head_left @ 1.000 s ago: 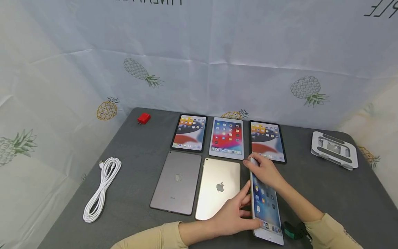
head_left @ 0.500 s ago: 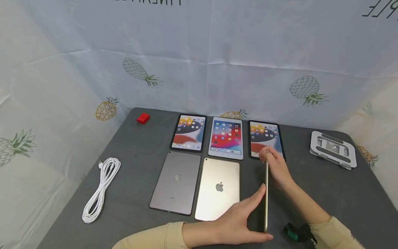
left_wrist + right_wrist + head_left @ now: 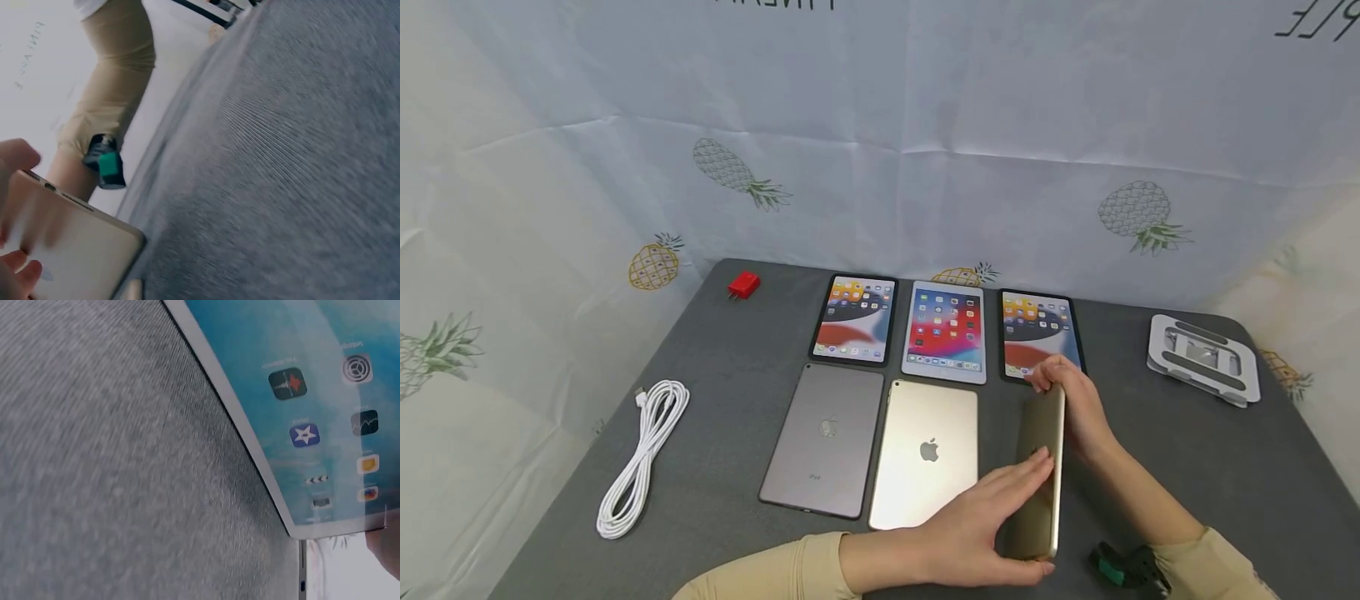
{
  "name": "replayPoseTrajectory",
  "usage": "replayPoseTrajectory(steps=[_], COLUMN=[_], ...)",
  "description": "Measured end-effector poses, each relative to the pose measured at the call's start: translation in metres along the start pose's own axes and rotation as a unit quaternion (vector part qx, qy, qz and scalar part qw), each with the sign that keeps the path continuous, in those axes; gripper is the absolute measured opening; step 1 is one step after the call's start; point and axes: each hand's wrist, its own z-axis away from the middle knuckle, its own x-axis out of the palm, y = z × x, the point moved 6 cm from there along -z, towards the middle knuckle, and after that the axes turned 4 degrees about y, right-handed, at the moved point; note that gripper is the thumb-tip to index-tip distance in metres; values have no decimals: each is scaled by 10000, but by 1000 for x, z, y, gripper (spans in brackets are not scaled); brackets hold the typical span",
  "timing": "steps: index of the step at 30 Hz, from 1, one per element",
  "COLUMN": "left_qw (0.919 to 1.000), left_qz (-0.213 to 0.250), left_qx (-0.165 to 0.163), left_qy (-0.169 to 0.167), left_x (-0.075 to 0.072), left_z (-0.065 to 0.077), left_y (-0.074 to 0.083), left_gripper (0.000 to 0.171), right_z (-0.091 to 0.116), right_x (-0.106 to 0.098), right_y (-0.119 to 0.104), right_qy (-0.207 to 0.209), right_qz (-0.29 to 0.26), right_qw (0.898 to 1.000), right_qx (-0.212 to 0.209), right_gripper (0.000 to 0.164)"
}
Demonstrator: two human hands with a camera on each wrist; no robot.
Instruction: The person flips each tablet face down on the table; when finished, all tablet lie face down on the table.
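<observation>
1. Hung behind the flat gold tablet [image 3: 925, 492]: pineapple-print cloth [image 3: 887, 100], probably as a backdrop.
2. Spread beneath the flat gold tablet: gray table [image 3: 1247, 467].
3. Held just right of the flat gold tablet: second gold tablet [image 3: 1040, 425], tipped up steeply. Long axis running away from the person; port end nearest the person, per the left wrist view; gold back turned toward the flat gold tablet, screen facing right. Cannot tell whether touching the table.
4. Laid just left of the flat gold tablet: gray tablet [image 3: 823, 454], also back up, perhaps for a neat row.
5. Lined up beyond the flat gold tablet, screens up: left black tablet [image 3: 853, 321], white tablet [image 3: 943, 333], right black tablet [image 3: 1037, 321]. Set apart, likely to keep every screen visible.
6. Right of the flat gold tablet: left hand [image 3: 977, 529], fingers along the second gold tablet's back, thumb at the near end; right hand [image 3: 1075, 408], pinching the far end. Gripped at both ends, probably for steadiness.
7. Well left of the flat gold tablet: white cable [image 3: 638, 467], bundled, presumably against tangling.
8. Well right of the flat gold tablet: folded stand [image 3: 1204, 377].
9. Far back, left of the flat gold tablet: red plug [image 3: 745, 285].
</observation>
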Motion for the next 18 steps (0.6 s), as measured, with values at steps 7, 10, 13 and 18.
replayPoseTrajectory(steps=[7, 10, 13, 18], left_qw=[9886, 9871, 9882, 9877], left_qz=[-1166, -1342, -1362, -1470], left_qx=[-391, -308, -143, 131], left_qy=[-864, -818, -690, -516], left_x=[20, 21, 20, 18], left_z=[7, 7, 6, 6], left_y=[-16, -19, -19, -17], left_gripper=[111, 109, 108, 105], right_z=[6, 9, 14, 19], right_x=[-8, -14, -21, -31], right_y=[-4, -4, -5, -6], right_qy=[206, 475, 813, 1046], right_qz=[176, 201, 250, 344], right_qw=[9995, 9986, 9964, 9939], right_qx=[-187, -116, -45, -31], right_gripper=[29, 28, 28, 35])
